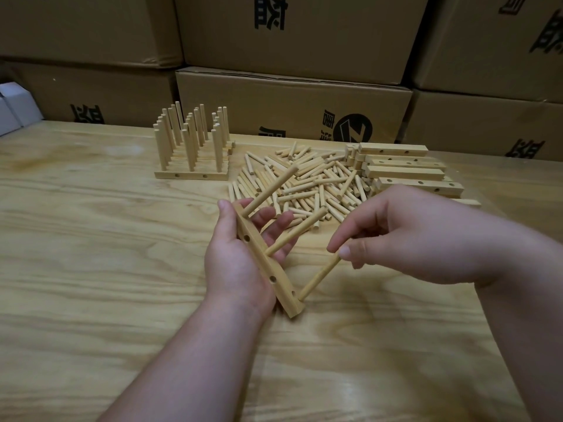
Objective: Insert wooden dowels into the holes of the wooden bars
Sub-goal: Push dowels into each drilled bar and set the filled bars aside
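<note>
My left hand (234,263) grips a wooden bar (268,271) held on edge, its side holes facing me. Two dowels stick out of the bar toward the far right: an upper dowel (271,190) and a middle dowel (297,231). My right hand (405,236) pinches the top end of a third dowel (321,275), whose lower tip sits at the hole near the bar's near end. A loose pile of dowels (307,187) lies on the table just beyond both hands.
Several finished bars with upright dowels (192,147) stand at the back left. A stack of plain bars (405,169) lies at the back right. Cardboard boxes (292,102) wall off the far edge of the wooden table (91,239). A white box (12,106) sits far left.
</note>
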Tool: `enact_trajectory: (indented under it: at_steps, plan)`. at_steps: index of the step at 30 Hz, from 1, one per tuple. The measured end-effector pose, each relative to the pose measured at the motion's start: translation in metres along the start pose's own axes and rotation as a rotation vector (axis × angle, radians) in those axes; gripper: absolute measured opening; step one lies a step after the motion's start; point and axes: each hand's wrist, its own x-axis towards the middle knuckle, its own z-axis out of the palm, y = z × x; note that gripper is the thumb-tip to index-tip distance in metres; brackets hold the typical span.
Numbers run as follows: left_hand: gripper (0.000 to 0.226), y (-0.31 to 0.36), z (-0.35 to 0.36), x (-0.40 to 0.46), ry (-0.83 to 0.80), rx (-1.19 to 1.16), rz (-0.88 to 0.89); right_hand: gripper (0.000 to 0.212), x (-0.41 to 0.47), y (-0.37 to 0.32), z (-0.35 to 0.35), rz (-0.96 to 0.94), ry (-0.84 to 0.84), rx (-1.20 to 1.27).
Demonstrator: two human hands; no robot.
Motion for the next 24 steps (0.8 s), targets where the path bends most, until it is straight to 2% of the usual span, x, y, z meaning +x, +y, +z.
enact_trajectory:
  at_steps: [10, 14, 18, 24]
  plan:
    - [0.038, -0.0007, -0.0015, 0.0025, -0.009, -0.008, -0.011, 0.01, 0.0015, -0.001, 0.001, -0.02, 0.021, 0.038]
    - [0.039, -0.0009, -0.0016, 0.0028, -0.003, -0.019, -0.018, 0.008, 0.0046, 0.0016, 0.0039, 0.018, 0.085, -0.005]
    - [0.039, -0.0017, -0.0019, 0.0028, -0.005, -0.021, -0.02, 0.008, 0.0046, 0.0012, 0.006, 0.046, 0.038, -0.025]
    - [0.04, -0.0009, -0.0024, 0.0029, 0.003, -0.03, -0.012, 0.017, -0.0001, -0.0043, 0.0006, -0.006, 0.032, 0.039]
